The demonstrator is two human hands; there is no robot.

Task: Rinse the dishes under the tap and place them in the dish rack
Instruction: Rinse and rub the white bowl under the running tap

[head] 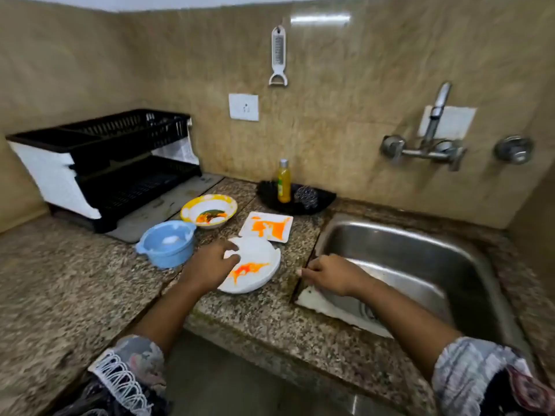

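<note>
Plates wait dirty on the granite worktop (pixel 75 283) in front of you. Your left hand (pixel 210 262) lies on the near white plate (pixel 258 271), its fingers (pixel 232 259) curled over the left part of the rim and gripping it; the plate sits flat on the worktop, streaked with orange sauce. Your right hand (pixel 330 274) rests at the left edge of the sink (pixel 420 259), fingers loosely bent with the tips toward the plate, holding nothing that you can make out. Just behind the white plate lies a square plate (pixel 267 226) smeared orange, its near corner touching or overlapping the round one. To its left stands a yellow-rimmed bowl (pixel 208 210) with orange and green leftovers, and nearer you a blue bowl (pixel 166 243) with something white inside. The black dish rack (pixel 120 163) stands on a grey mat (pixel 162 208) at the back left, against the wall. A bottle (pixel 283 181) of yellow liquid and a steel scrubber (pixel 306 195) sit on a black tray (pixel 270 199) by the wall. The tap (pixel 435 127) is mounted on the wall above the sink, its spout turned upward.
</note>
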